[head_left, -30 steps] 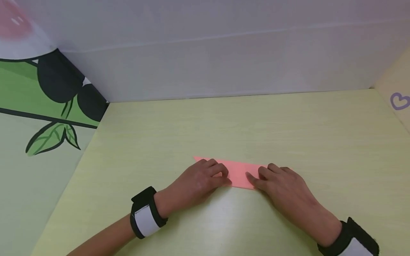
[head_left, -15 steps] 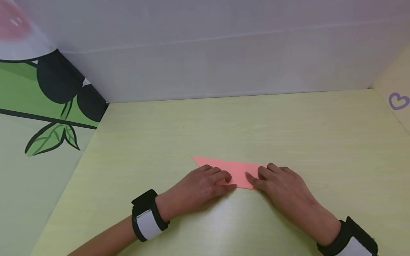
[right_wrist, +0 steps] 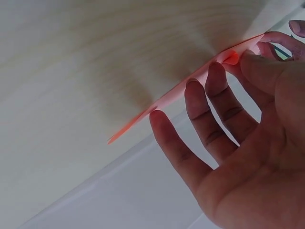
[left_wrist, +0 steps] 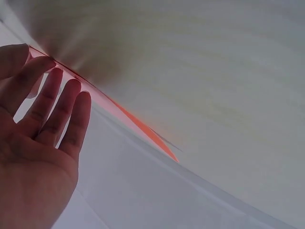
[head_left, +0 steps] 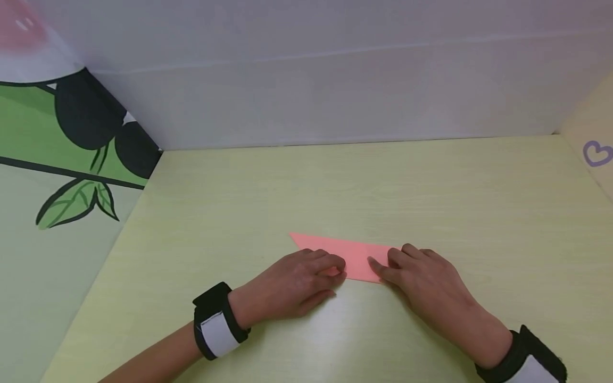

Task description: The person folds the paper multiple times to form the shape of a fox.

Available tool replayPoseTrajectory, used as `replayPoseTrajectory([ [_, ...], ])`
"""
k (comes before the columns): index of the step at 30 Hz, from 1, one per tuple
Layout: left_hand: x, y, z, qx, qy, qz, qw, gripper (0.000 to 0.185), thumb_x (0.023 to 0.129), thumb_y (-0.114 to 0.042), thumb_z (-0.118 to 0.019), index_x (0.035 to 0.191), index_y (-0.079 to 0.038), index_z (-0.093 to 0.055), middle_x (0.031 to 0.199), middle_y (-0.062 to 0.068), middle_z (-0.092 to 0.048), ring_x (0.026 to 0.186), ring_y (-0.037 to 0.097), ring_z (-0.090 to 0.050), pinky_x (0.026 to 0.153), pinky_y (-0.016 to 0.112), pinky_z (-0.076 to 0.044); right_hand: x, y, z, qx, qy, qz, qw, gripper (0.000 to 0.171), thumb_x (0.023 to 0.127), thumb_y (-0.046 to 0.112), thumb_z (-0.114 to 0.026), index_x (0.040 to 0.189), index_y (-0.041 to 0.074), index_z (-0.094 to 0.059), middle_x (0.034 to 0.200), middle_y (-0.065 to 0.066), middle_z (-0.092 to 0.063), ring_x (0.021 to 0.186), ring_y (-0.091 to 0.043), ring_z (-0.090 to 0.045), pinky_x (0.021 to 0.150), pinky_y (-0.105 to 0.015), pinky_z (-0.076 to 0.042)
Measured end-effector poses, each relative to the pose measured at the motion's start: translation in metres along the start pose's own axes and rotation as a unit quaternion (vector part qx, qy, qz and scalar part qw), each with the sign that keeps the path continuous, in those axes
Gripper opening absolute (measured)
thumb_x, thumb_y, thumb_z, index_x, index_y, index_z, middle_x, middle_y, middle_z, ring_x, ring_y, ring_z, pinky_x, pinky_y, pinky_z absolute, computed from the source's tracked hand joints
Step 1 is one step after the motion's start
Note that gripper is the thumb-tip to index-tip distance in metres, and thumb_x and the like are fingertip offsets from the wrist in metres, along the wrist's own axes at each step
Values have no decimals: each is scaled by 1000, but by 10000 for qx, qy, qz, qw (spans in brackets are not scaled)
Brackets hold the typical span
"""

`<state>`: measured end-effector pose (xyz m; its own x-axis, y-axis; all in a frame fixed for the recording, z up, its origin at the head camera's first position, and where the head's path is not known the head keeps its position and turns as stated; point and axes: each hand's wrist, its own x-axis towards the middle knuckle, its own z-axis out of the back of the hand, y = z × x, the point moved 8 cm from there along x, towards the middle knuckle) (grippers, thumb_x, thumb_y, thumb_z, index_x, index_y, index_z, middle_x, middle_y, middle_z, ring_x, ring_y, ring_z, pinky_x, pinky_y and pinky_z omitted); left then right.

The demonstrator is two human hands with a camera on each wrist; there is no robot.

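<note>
A pink folded paper (head_left: pixel 356 254), long and pointed at its left end, lies flat on the yellow-green table (head_left: pixel 383 181). My left hand (head_left: pixel 330 266) rests on its left near part, fingertips pressing down on the paper's near edge. My right hand (head_left: pixel 383 266) presses the right end with its fingers and thumb laid flat. The left wrist view shows the left hand (left_wrist: pixel 43 119) with straight fingers touching the paper (left_wrist: pixel 143 126). In the right wrist view the right hand (right_wrist: pixel 228 119) has its fingers spread along the paper (right_wrist: pixel 138 119).
A white back wall (head_left: pixel 335 96) closes off the far side of the table. A side panel with green leaves and dark fruit (head_left: pixel 72 202) stands at the left. A pale panel with a purple heart (head_left: pixel 597 153) stands at the right.
My left hand slid a little along the paper's near edge and drew back slightly leftwards, uncovering more of the pointed left end. The right hand and the paper stayed put.
</note>
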<state>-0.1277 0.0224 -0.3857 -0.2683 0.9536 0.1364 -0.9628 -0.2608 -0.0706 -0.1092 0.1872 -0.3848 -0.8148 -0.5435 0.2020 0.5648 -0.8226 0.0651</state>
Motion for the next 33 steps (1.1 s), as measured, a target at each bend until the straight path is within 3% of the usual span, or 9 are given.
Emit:
replayPoseTrajectory([
  [7,2,1,2,101,-65,-7,9999,15,99,-23,-65,106,-16,-75,119,-1,-61,103,14,-56,94,31,-50,2,1,4,18,39,77,10000,49,86,18,-84,134,21,-71,87,6,-51,79,-13,-47,62,-26,-43],
  [13,3,3,4,-146,-122,90,9998,14,99,-20,-63,104,-17,-76,120,-1,-61,99,14,-56,87,29,-50,3,-1,12,-103,102,-14,9999,49,87,24,-83,134,23,-70,88,7,-56,74,-12,-50,61,-25,-44],
  [20,5,7,8,-364,-120,166,9991,16,98,-18,-62,103,-18,-77,120,-2,-61,97,13,-56,83,29,-49,1,6,22,19,-100,-30,9999,57,87,22,-82,141,21,-64,119,-3,-63,96,-22,-62,73,-36,-56],
  [21,6,7,8,-380,-97,173,9991,16,98,-19,-62,104,-18,-77,120,-2,-61,97,13,-56,82,29,-48,1,8,23,60,-192,22,9998,56,88,21,-80,141,20,-63,124,-4,-62,102,-24,-63,76,-39,-57],
  [25,6,9,8,-392,8,196,9990,16,99,-19,-62,105,-18,-77,121,-2,-61,99,14,-56,83,29,-48,1,20,30,76,-566,339,9978,39,105,26,-49,140,17,-62,136,-6,-58,116,-32,-60,85,-49,-56],
  [28,6,10,7,-398,49,209,9990,17,98,-19,-63,106,-18,-77,122,-2,-61,100,14,-56,84,30,-49,1,30,28,21,-651,655,9957,37,102,19,-53,136,14,-67,135,-6,-59,119,-33,-59,93,-50,-53],
  [32,4,12,6,-434,43,241,9988,17,97,-19,-64,108,-18,-78,123,-2,-61,101,14,-57,85,30,-50,2,42,16,-106,-456,988,9940,57,75,2,-79,130,14,-71,131,-7,-61,118,-32,-58,106,-49,-45],
  [33,4,12,5,-449,34,250,9987,17,97,-19,-64,108,-18,-78,123,-2,-61,101,14,-57,85,30,-50,2,43,13,-140,-383,1012,9940,58,74,1,-79,130,14,-71,130,-6,-61,118,-32,-57,108,-50,-43],
])
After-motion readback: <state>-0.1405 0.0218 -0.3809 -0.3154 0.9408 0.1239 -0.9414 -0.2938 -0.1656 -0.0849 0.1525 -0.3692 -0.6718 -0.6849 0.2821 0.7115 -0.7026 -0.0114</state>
